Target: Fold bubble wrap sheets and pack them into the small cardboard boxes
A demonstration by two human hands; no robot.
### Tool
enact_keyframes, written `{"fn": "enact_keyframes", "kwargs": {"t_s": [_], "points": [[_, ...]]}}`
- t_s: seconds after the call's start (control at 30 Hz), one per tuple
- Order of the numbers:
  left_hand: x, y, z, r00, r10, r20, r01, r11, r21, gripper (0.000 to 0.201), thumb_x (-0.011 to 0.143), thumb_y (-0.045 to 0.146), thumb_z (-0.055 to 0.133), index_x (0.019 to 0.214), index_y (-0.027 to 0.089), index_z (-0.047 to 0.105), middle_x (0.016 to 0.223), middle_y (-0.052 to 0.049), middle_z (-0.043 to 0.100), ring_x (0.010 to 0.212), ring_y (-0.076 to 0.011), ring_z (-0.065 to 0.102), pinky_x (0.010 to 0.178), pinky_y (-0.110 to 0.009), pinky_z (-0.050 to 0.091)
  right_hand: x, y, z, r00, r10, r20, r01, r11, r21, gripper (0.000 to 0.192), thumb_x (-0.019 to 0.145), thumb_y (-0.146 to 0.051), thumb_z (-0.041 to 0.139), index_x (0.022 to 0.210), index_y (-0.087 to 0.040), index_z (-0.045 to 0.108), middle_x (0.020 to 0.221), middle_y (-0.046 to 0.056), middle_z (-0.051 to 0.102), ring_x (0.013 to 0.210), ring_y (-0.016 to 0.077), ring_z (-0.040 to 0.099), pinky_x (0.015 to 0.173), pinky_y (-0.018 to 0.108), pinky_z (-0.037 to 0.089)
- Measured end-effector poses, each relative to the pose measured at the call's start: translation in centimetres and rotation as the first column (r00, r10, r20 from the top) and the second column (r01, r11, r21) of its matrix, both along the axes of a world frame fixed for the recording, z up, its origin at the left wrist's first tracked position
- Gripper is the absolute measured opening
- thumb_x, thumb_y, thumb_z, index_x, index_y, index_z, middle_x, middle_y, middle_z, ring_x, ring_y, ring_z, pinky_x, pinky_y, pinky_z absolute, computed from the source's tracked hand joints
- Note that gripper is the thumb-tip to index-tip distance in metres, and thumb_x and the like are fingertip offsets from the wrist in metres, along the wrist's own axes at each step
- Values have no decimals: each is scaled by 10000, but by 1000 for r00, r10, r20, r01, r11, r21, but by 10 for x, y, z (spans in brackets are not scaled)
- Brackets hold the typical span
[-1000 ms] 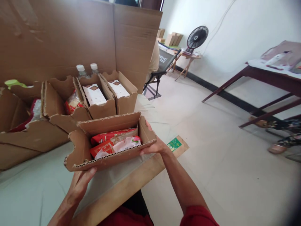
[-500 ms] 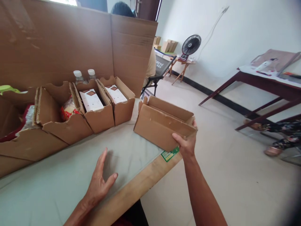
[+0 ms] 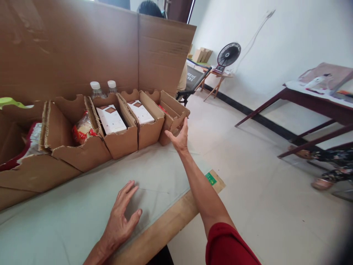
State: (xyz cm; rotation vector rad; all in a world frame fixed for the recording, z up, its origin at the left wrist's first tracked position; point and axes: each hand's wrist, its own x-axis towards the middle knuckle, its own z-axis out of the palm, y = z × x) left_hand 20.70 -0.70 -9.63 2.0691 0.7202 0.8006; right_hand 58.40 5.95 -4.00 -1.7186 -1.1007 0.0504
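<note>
Nearest the front edge of the table (image 3: 68,221), our left hand (image 3: 121,217) lies flat on the grey covering, fingers spread, holding nothing. We judge it well placed as a brace and advise it stay planted while the other arm reaches.

Further in, toward the right edge, our right hand (image 3: 179,138) is stretched out at arm's length, palm against the near right corner of the small cardboard box (image 3: 172,116). Fingers are loosely curled along the box wall rather than clamped; we read the hand as touching and steadying, not gripping. This box stands at the right end of the row, touching the neighbouring box with the white carton (image 3: 145,117). A scrap of red packaging shows inside it; the rest of its contents are hidden.

For the step in hand, seating this box in line, we recommend pressing low on the wall, since corrugated board buckles if pushed at the rim, and closing it squarely against its neighbour so the fronts align. The right edge is close; we would keep the push directed leftward and inward.

Beyond the row, two bottles (image 3: 103,88) stand against the tall cardboard screen (image 3: 82,48).
</note>
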Motion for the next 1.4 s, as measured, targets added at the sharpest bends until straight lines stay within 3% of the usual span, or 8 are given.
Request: {"fn": "enact_keyframes", "kwargs": {"t_s": [0.2, 0.3, 0.43, 0.6, 0.97, 1.07, 1.2, 1.4], "points": [[1, 2, -2, 999, -15, 37, 13, 998, 56, 497, 938, 286, 625, 1433, 309, 581, 1519, -129, 574, 1419, -338, 536, 1106, -567, 524, -23, -47, 7, 984, -145, 106, 134, 986, 100, 896, 865, -596, 682, 1589, -180, 359, 1597, 201, 455, 1465, 329, 474, 1226, 546, 360], [2, 2, -3, 998, -29, 53, 24, 995, 92, 482, 939, 253, 613, 1418, 294, 584, 1505, -132, 584, 1409, -322, 544, 1097, -549, 531, -46, -53, 31, 970, -139, 199, 109, 982, 153, 592, 948, -412, 603, 1485, -184, 499, 1167, 114, 738, 1088, 247, 697, 1055, 474, 516], [3, 3, -5, 997, -24, 76, 17, 996, 91, 442, 937, 254, 615, 1378, 271, 617, 1484, -148, 597, 1410, -327, 538, 1102, -552, 521, -81, -18, 76, 935, 186, 301, -127, 971, -202, 593, 916, -256, 612, 1500, -254, 506, 860, -3, 749, 768, 178, 678, 799, 317, 550], [3, 4, -5, 996, -2, 94, 0, 1000, 21, 402, 925, 279, 617, 1323, 245, 663, 1464, -165, 609, 1398, -345, 550, 1097, -567, 517, -98, 14, 104, 885, 192, 425, 42, 875, -482, 193, 905, -266, 639, 1076, -229, 722, 900, 51, 781, 879, 254, 712, 776, 328, 482], [-1, 0, 15, 958, 271, 97, -247, 947, -205, 566, 931, 370, 617, 1478, 266, 514, 1545, -142, 534, 1422, -354, 526, 1181, -611, 420, -62, -222, 87, 932, 198, 303, -152, 974, -168, 106, 781, -199, 648, 872, -241, 683, 823, 18, 721, 749, 201, 662, 706, 305, 496], [14, -1, 32, 974, 213, 81, -191, 957, -217, 775, 898, 410, 676, 1592, 285, 356, 1654, -146, 402, 1483, -369, 452, 1209, -619, 379, -39, -271, 70, 991, 133, -13, -134, 991, -31, 355, 858, -352, 702, 1203, -285, 657, 1062, 57, 750, 862, 225, 712, 744, 327, 550], [51, -6, 38, 997, 17, 78, -2, 982, -190, 978, 827, 425, 757, 1642, 273, 240, 1703, -159, 312, 1548, -384, 349, 1245, -619, 322, -38, -279, 32, 915, 226, -334, -233, 972, 21, 847, 855, -654, 702, 1555, -323, 358, 1402, 135, 652, 1195, 316, 687, 989, 482, 557], [65, -17, 22, 984, 124, 125, -102, 981, -163, 760, 925, 391, 620, 1606, 229, 322, 1606, -184, 456, 1478, -360, 454, 1175, -591, 424, -60, -211, 3, 937, 76, -341, -132, 980, -147, 731, 756, -653, 807, 1289, -210, 575, 1310, 168, 690, 1206, 347, 662, 1062, 531, 516]]}}
